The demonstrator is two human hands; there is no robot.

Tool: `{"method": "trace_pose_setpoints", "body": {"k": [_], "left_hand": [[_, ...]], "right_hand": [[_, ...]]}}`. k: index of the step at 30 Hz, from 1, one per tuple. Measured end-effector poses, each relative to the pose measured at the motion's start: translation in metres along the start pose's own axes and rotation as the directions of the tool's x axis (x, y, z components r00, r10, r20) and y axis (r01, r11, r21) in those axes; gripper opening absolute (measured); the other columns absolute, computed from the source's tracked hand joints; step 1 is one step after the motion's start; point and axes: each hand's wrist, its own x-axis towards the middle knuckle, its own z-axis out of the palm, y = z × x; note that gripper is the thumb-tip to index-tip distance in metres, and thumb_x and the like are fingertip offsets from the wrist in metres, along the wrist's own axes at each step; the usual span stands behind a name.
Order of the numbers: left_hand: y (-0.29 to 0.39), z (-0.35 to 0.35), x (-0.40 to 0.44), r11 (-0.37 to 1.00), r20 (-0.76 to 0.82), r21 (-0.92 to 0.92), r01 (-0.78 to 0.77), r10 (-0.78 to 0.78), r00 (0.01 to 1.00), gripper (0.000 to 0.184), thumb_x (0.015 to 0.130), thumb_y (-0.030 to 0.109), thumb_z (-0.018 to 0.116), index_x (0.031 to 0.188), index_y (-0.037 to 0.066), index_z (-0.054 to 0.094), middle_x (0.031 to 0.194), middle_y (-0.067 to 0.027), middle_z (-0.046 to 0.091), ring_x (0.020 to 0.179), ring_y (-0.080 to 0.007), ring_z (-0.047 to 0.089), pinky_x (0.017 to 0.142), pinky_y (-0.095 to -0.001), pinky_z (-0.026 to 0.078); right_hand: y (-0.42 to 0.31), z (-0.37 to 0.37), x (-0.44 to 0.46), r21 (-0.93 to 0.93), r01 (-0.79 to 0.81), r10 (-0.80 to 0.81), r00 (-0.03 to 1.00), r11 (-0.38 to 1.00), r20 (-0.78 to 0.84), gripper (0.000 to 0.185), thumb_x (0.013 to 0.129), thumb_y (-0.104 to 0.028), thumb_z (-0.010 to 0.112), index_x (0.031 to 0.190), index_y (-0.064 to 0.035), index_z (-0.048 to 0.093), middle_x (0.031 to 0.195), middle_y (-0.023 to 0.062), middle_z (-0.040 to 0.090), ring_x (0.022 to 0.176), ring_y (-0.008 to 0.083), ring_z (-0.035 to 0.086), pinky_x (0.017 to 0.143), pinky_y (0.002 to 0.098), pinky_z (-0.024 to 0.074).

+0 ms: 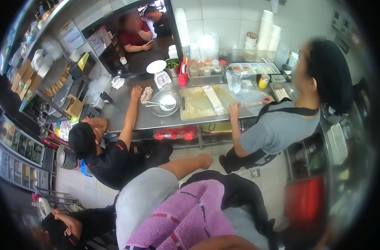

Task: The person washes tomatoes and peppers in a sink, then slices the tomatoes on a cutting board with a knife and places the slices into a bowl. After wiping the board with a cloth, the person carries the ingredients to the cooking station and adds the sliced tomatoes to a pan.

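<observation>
The left hand (205,161) juts over floor tiles (213,149), between counter (152,118) edge and purple towel (190,208) (its grip I cannot tell); the right hand and its grip lie out of view.

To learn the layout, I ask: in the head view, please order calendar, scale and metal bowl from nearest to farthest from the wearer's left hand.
From the left hand:
1. Metal bowl, ahead and to the left.
2. Scale, just beyond the bowl.
3. Calendar, much farther off, to the left.
</observation>
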Motion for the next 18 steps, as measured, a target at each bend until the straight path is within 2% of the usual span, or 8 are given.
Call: {"method": "trace_pose_setpoints", "body": {"k": [1, 2, 3, 5, 9, 11, 14, 18], "left_hand": [[-0.022, 0.035, 0.000, 0.979, 0.141, -0.083, 0.185, -0.172, 0.975, 0.027, 0.080, 0.014, 0.066, 0.101, 0.004, 0.080, 0.112, -0.0215, 0.076, 0.107, -0.0383, 0.073, 0.087, -0.0513, 0.058], [-0.046, 0.062, -0.014, 0.947, 0.187, -0.176, 0.268, -0.235, 0.954, 0.030, 0.081, 0.010, 0.065, 0.107, 0.004, 0.080, 0.118, -0.0208, 0.075, 0.112, -0.0381, 0.072, 0.091, -0.0514, 0.058], [-0.069, 0.098, -0.020, 0.931, 0.228, -0.163, 0.328, -0.288, 0.930, 0.032, 0.083, 0.014, 0.070, 0.112, 0.004, 0.078, 0.121, -0.0199, 0.074, 0.115, -0.0375, 0.071, 0.094, -0.0498, 0.058], [-0.089, 0.101, -0.053, 0.906, 0.452, -0.111, 0.408, -0.320, 0.833, 0.039, 0.085, 0.024, 0.077, 0.117, 0.003, 0.077, 0.123, -0.0194, 0.074, 0.117, -0.0374, 0.070, 0.098, -0.0481, 0.057], [-0.113, 0.099, -0.086, 0.899, 0.449, -0.133, 0.417, -0.321, 0.834, 0.050, 0.084, 0.036, 0.080, 0.120, 0.002, 0.076, 0.123, -0.0193, 0.074, 0.119, -0.0371, 0.069, 0.100, -0.0468, 0.056], [-0.122, 0.092, -0.092, 0.769, 0.290, -0.346, 0.538, -0.458, 0.840, 0.057, 0.085, 0.048, 0.077, 0.118, 0.002, 0.076, 0.123, -0.0211, 0.073, 0.118, -0.0375, 0.069, 0.101, -0.0451, 0.055], [-0.138, 0.111, -0.060, 0.759, 0.200, -0.403, 0.512, -0.473, 0.858, 0.058, 0.086, 0.054, 0.072, 0.109, 0.001, 0.079, 0.117, -0.0241, 0.073, 0.114, -0.0385, 0.070, 0.098, -0.0453, 0.056], [-0.133, 0.095, -0.027, 0.844, 0.227, -0.413, 0.341, -0.267, 0.936, 0.054, 0.086, 0.053, 0.069, 0.096, 0.001, 0.081, 0.108, -0.0255, 0.074, 0.106, -0.0401, 0.071, 0.096, -0.0470, 0.055]], "right_hand": [[-0.008, 0.003, 0.003, -0.006, 0.000, 0.000, 1.000, 1.000, -0.001, 0.041, 0.089, -0.014, 0.074, 0.127, -0.0010, 0.068, 0.117, 0.0203, 0.072, 0.109, 0.0364, 0.068, 0.098, 0.0434, 0.0519], [-0.013, 0.006, 0.005, -0.012, 0.001, -0.001, 1.000, 1.000, -0.002, 0.041, 0.089, -0.014, 0.074, 0.127, -0.0010, 0.067, 0.117, 0.0203, 0.072, 0.109, 0.0365, 0.068, 0.098, 0.0435, 0.0519], [-0.019, 0.007, 0.007, -0.019, 0.001, -0.001, 1.000, 1.000, -0.001, 0.041, 0.088, -0.014, 0.074, 0.127, -0.0010, 0.067, 0.117, 0.0204, 0.072, 0.109, 0.0365, 0.068, 0.099, 0.0435, 0.0519], [-0.028, 0.011, 0.011, -0.031, 0.000, 0.000, 1.000, 1.000, -0.001, 0.041, 0.088, -0.014, 0.074, 0.127, -0.0009, 0.067, 0.117, 0.0204, 0.072, 0.109, 0.0366, 0.068, 0.099, 0.0436, 0.0518], [-0.048, 0.019, 0.016, -0.042, -0.007, 0.007, 1.000, 0.999, -0.004, 0.041, 0.088, -0.014, 0.074, 0.127, -0.0009, 0.067, 0.118, 0.0205, 0.071, 0.110, 0.0369, 0.067, 0.099, 0.0438, 0.0517], [-0.058, 0.022, 0.019, -0.050, -0.007, 0.007, 1.000, 0.999, -0.003, 0.042, 0.088, -0.014, 0.074, 0.127, -0.0008, 0.067, 0.118, 0.0206, 0.071, 0.110, 0.0370, 0.067, 0.099, 0.0438, 0.0517], [-0.072, 0.025, 0.021, -0.064, -0.013, 0.012, 1.000, 0.998, -0.012, 0.042, 0.088, -0.014, 0.074, 0.127, -0.0008, 0.067, 0.118, 0.0207, 0.071, 0.110, 0.0372, 0.067, 0.099, 0.0440, 0.0516], [-0.090, 0.031, 0.018, -0.070, -0.025, 0.024, 0.999, 0.997, -0.023, 0.042, 0.088, -0.014, 0.074, 0.127, -0.0007, 0.067, 0.118, 0.0208, 0.071, 0.110, 0.0374, 0.067, 0.099, 0.0441, 0.0515]]}}
